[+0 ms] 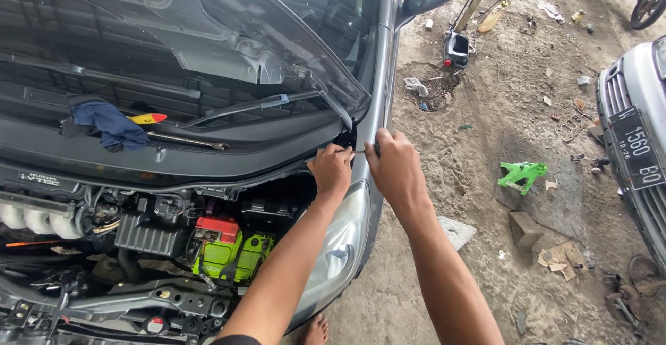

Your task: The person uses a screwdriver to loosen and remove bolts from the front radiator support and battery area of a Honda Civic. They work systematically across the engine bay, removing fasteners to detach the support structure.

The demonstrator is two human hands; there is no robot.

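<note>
On a littered dirt floor (499, 130), a grey car's fender (378, 95) is met by both hands: left hand (331, 168) pinched shut, right hand (395, 164) clamped on a thin tool (361, 152).

Dirt floor (485, 144) beside the car: green jack stand (522, 175), wooden block (525, 229), torn cardboard (560, 256), flat stone (454, 232), crumpled rag (416, 85), scattered litter near the far edge.

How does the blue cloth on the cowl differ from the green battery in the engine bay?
The blue cloth is soft, crumpled and lies on the black cowl panel under the windscreen; the green battery is a rigid box with a red cap, sitting lower, deep in the engine bay. Neither is touched by the hands.
</note>
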